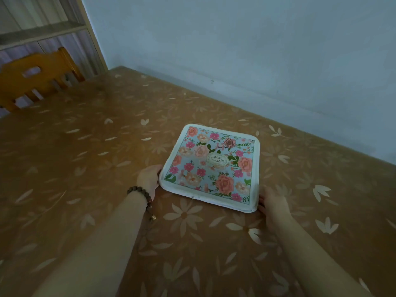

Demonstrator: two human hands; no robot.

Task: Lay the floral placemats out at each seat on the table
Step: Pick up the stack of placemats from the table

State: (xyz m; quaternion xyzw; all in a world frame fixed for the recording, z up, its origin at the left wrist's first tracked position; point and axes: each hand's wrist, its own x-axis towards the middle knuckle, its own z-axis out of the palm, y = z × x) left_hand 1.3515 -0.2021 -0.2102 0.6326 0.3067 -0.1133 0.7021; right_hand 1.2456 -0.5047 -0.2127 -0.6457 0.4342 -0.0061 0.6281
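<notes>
Two hands on one floral placemat [209,167], flat on patterned tablecloth [85,168] near wall side. Best to square white border to table edge, smooth flat, then let go. Left hand [150,176] grasping near-left corner; right hand [271,203] at near-right corner, grip unclear. Wooden chair [38,76] far left.
</notes>
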